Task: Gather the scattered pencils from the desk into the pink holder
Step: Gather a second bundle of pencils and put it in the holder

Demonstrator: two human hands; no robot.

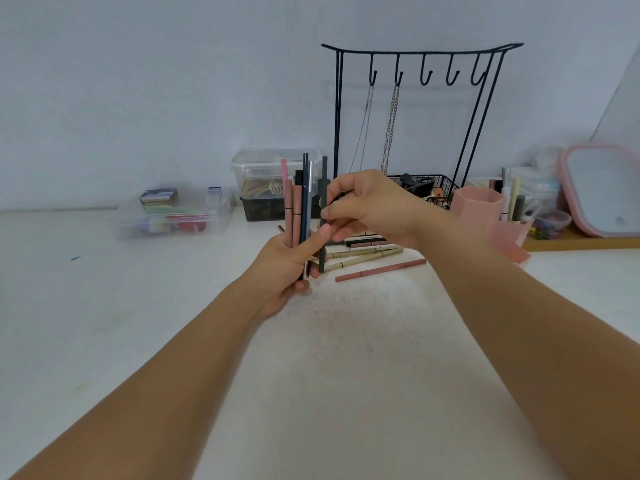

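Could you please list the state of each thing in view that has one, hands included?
left hand: shut on a bundle of pencils, held upright.
right hand: pinching a dark green pencil, upright beside the bundle.
loose pencils: lying flat on the desk.
pink holder: upright, open-topped, no pencils visible in it.
clear lidded box: lid on.

desk [346, 358]: matt white | rack [420, 50]: black metal wire | holder [479, 211]: pink plastic
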